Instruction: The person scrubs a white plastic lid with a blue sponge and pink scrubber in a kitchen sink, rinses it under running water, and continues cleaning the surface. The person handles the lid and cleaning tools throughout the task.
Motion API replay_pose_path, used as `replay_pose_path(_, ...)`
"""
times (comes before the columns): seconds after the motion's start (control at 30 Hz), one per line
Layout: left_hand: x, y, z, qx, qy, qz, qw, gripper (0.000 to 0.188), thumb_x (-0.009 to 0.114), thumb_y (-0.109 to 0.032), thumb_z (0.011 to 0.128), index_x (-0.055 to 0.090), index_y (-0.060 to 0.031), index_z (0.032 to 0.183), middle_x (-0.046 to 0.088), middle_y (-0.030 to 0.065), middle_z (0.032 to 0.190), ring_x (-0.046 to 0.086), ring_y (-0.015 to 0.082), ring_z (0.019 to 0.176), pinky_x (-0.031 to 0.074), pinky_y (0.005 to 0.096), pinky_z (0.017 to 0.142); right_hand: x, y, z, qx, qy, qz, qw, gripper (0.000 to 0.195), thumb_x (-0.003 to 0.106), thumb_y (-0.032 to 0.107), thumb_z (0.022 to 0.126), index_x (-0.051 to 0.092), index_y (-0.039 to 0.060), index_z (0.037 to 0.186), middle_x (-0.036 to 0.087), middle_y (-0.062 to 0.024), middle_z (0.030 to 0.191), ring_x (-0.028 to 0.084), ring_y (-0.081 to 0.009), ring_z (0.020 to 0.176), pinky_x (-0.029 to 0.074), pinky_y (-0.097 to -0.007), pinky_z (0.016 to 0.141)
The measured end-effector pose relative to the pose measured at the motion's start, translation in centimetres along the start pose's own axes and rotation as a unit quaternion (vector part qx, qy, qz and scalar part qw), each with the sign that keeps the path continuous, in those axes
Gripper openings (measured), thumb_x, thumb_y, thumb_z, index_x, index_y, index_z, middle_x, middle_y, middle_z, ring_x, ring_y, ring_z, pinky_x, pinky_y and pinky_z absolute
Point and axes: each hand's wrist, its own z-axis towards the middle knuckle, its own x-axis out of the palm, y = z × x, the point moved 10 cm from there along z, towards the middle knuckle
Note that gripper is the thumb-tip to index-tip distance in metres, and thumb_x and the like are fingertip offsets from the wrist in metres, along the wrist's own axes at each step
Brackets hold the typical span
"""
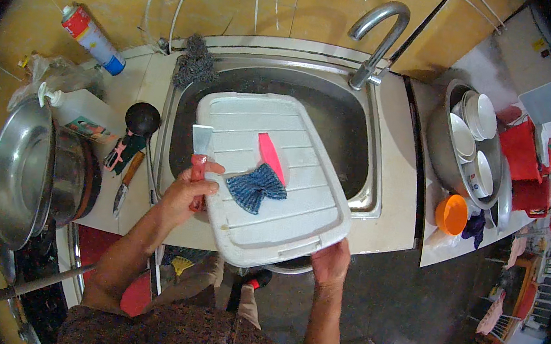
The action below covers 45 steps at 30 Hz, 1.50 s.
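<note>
A white ribbed plastic lid (303,195) is held tilted in front of a steel sink (376,183), its far part over the basin. My left hand (189,190) grips its left edge and also a scraper with a red handle and flat metal blade (201,139). My right hand (331,262) holds the lid's near right corner, most fingers hidden underneath. On the lid lie a blue striped cloth or scouring pad (257,189), pinched in the middle, and a bright pink flat strip (271,156), touching it.
Left of the sink are a black ladle (143,118), a knife (126,183), steel pans (20,173), a pump bottle (86,112) and a spray can (94,39). A grey scourer (196,63) sits at the sink corner, the faucet (379,46) behind. Right stand a bowl-filled basin (444,125) and orange bowl (451,215).
</note>
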Motion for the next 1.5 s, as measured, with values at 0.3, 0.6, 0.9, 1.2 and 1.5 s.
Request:
replay_pose_path(0.3,0.5,-3.3,4.1,-0.025,0.118,0.095,0.988,0.042,0.067,-0.013,0.070,0.059,-0.0095,0.111,0.062,0.0052,0.093,0.060,0.0182,0.086,0.049,0.0323,0.080,1.8,2.4,3.3,0.013,0.058,-0.056,0.997,0.063,0.048,0.044,0.095,0.042,0.0003,0.140,0.054,-0.0188,0.132,0.053,-0.0329,0.120,0.042,-0.0460,0.103)
replay_pose_path(0.6,4.0,-4.1,11.6,-0.011,0.201,0.288,0.936,0.051,0.070,-0.021,0.074,0.060,-0.0147,0.123,0.061,0.0021,0.102,0.058,0.0197,0.094,0.048,0.0339,0.081,2.4,1.4,1.1,-0.051,0.003,-0.157,0.986,0.076,0.067,0.012,0.074,0.034,-0.0011,0.141,0.054,-0.0155,0.124,0.054,-0.0309,0.113,0.045,-0.0444,0.101)
replay_pose_path(0.9,5.9,-4.2,11.0,0.140,-0.007,0.569,0.810,0.043,0.059,-0.026,0.090,0.053,-0.0201,0.132,0.067,0.0194,0.099,0.064,0.0399,0.092,0.049,0.0459,0.084,-1.8,0.0,-1.8,-0.128,-0.135,-0.062,0.981,0.056,0.063,0.001,0.075,0.044,-0.0001,0.127,0.055,-0.0108,0.109,0.057,-0.0255,0.103,0.048,-0.0418,0.095)
replay_pose_path(1.2,11.7,-2.1,5.0,0.212,-0.007,0.789,0.576,0.029,0.046,-0.022,0.096,0.059,-0.0212,0.122,0.064,0.0199,0.088,0.067,0.0352,0.072,0.054,0.0479,0.063,-2.5,-0.7,-2.1,-0.135,-0.170,-0.055,0.975,0.059,0.063,-0.003,0.074,0.043,0.0009,0.129,0.055,-0.0111,0.113,0.055,-0.0266,0.105,0.047,-0.0411,0.096)
replay_pose_path(1.5,17.6,-1.2,6.8,0.276,0.082,0.806,0.517,0.028,0.052,-0.013,0.085,0.061,-0.0139,0.112,0.065,0.0162,0.078,0.067,0.0323,0.069,0.054,0.0460,0.058,-4.1,-2.2,-2.0,-0.112,-0.185,0.010,0.976,0.065,0.063,-0.008,0.070,0.042,0.0025,0.131,0.053,-0.0116,0.117,0.054,-0.0284,0.108,0.046,-0.0425,0.096)
